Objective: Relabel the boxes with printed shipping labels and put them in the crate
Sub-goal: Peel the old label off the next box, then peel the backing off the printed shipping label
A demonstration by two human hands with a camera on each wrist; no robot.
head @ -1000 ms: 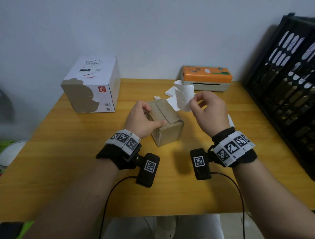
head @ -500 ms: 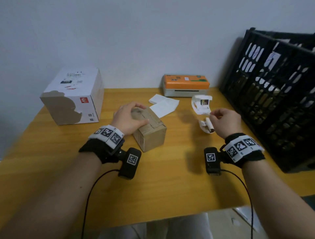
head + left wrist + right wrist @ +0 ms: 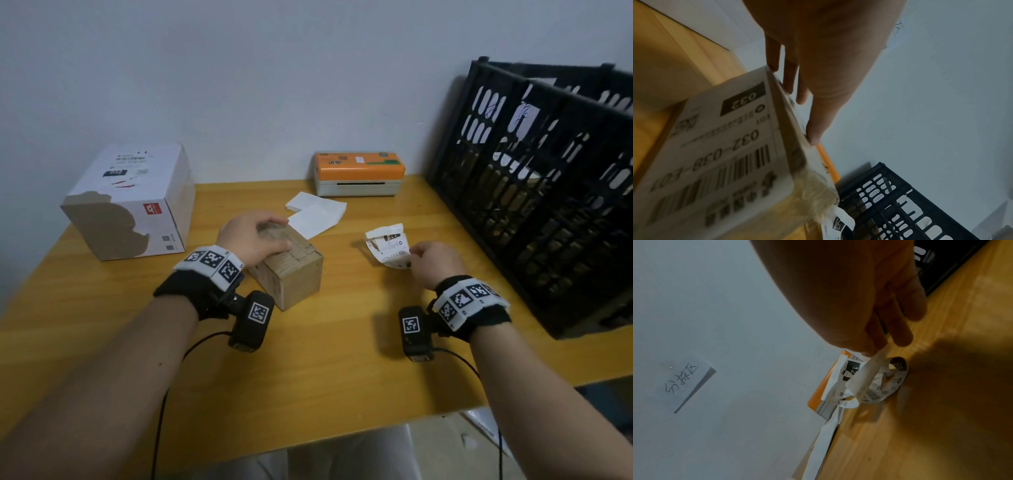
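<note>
A small brown cardboard box (image 3: 294, 277) stands on the wooden table (image 3: 325, 363). My left hand (image 3: 251, 236) rests on its top with straight fingers (image 3: 813, 128); the left wrist view shows a printed shipping label (image 3: 721, 154) numbered 032 on the box's side. To the right, my right hand (image 3: 433, 263) pinches a curled, crumpled peeled label (image 3: 388, 248) between thumb and fingers (image 3: 900, 337), and the label (image 3: 875, 386) touches the tabletop. A black slatted crate (image 3: 541, 192) stands at the table's right edge.
An orange-topped label printer (image 3: 358, 173) sits against the back wall. White backing sheets (image 3: 317, 214) lie in front of it. A larger white box (image 3: 130, 202) with a torn face stands at the back left. Cables trail from both wrist cameras.
My right hand carried the peeled label from above the small box down to the table on the right. The view swung right, bringing more of the crate in. My left hand stayed on the box.
</note>
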